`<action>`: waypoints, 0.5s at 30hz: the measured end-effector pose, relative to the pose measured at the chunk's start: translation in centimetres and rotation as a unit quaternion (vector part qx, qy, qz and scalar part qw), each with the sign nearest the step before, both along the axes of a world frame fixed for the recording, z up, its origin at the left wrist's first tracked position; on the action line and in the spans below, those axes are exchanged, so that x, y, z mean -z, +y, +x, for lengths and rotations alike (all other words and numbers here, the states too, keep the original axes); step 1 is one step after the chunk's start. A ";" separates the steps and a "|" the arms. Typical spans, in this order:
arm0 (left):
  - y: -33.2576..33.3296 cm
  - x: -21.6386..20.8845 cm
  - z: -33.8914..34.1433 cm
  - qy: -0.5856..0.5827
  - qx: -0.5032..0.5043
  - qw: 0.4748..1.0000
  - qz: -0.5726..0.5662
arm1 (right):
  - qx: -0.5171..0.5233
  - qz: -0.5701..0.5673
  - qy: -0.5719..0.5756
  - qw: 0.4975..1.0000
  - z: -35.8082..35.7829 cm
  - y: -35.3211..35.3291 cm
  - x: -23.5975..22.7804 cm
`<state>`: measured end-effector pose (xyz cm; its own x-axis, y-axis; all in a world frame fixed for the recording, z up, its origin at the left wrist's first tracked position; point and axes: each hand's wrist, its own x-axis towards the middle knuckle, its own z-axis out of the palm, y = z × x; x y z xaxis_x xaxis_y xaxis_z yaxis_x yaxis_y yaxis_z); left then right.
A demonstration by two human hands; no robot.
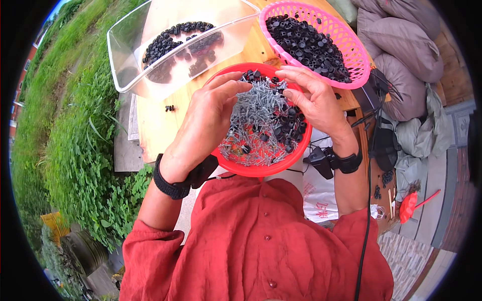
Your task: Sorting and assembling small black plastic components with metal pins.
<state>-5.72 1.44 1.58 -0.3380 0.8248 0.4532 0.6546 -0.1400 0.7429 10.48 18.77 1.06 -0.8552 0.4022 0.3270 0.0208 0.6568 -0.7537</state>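
A round red basin [289, 167] sits in front of me, holding a heap of silvery screws [256, 108] with black plastic caps [292, 122] mostly along its right side. My left hand [211, 103] reaches over the basin's left rim, fingers bent and drawn together above the screws. From the right, my right hand [316, 98] comes over the basin, its thumb and fingers curled toward each other near the far caps. Whatever small thing either hand pinches is too small or hidden to make out. Both wrists wear black straps.
A clear plastic box [118, 60] with black parts stands at the far left of the wooden table [155, 120]. Beyond the basin to the right is a pink basket [357, 60] full of black caps. One loose black piece [169, 108] lies near the box. A dark cable hangs at right.
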 end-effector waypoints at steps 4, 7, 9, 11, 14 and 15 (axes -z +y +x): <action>-0.9 0.0 0.5 0.062 0.023 0.996 -0.065 | -0.001 -0.053 -0.038 0.998 1.7 0.3 -0.4; -1.2 0.0 1.9 0.122 0.129 0.977 -0.114 | -0.021 0.136 -0.107 0.985 2.8 -0.3 -0.6; -1.0 0.8 3.1 0.165 0.240 0.945 -0.147 | -0.043 0.157 -0.120 0.979 3.1 -0.6 -0.1; -1.5 1.2 3.7 0.191 0.234 0.938 -0.170 | -0.060 0.171 -0.151 0.972 3.1 -1.2 0.6; -1.7 1.0 3.6 0.250 0.212 0.915 -0.234 | -0.032 0.206 -0.142 0.968 3.1 -1.7 1.6; -1.8 0.9 3.4 0.247 0.187 0.915 -0.257 | -0.032 0.207 -0.141 0.968 3.1 -1.9 1.7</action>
